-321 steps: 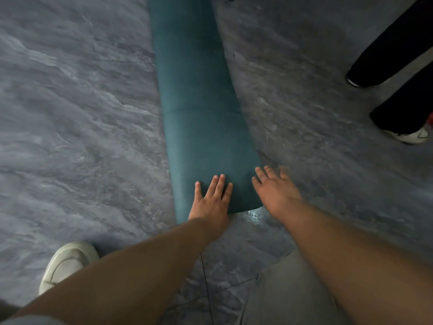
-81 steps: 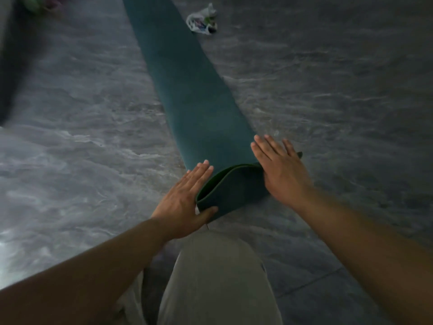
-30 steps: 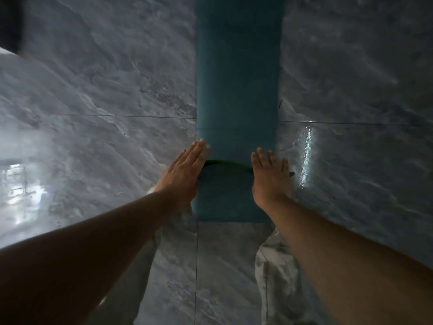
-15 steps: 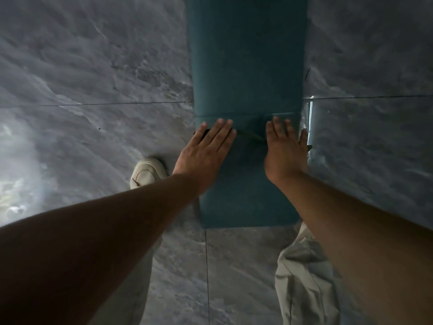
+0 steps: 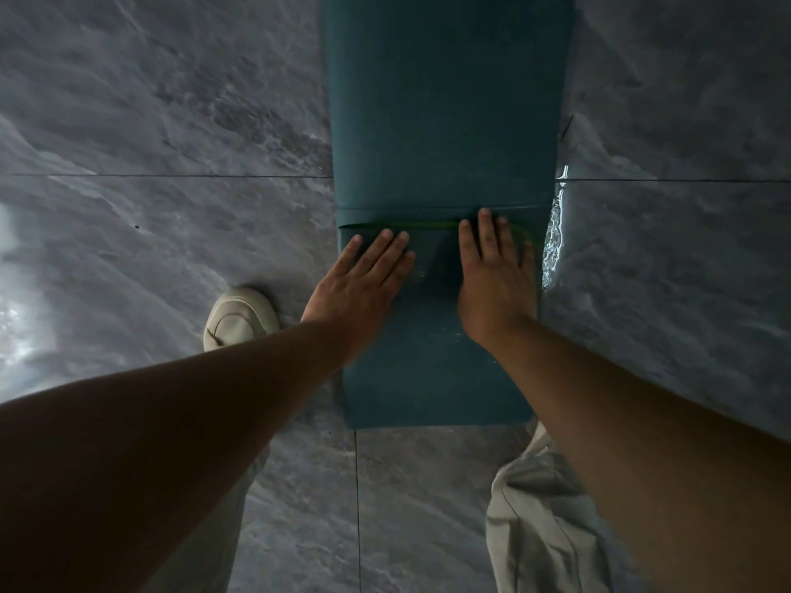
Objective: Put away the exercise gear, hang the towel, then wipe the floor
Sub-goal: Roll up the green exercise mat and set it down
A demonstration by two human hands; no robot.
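My left hand (image 5: pixel 359 284) and right hand (image 5: pixel 496 284) press flat, fingers straight, on folded end of teal mat (image 5: pixel 445 122) on floor (image 5: pixel 150 100).

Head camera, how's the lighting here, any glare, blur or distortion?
Head view: dim overall; a bright glare streak on the glossy floor tile beside the yoga mat; left forearm in deep shadow; left hand and right hand fairly sharp; the mat's edges bow, wide-angle distortion.

Both flat palms, left hand (image 5: pixel 357 280) and right hand (image 5: pixel 494 276), on folded teal mat (image 5: pixel 445 122).
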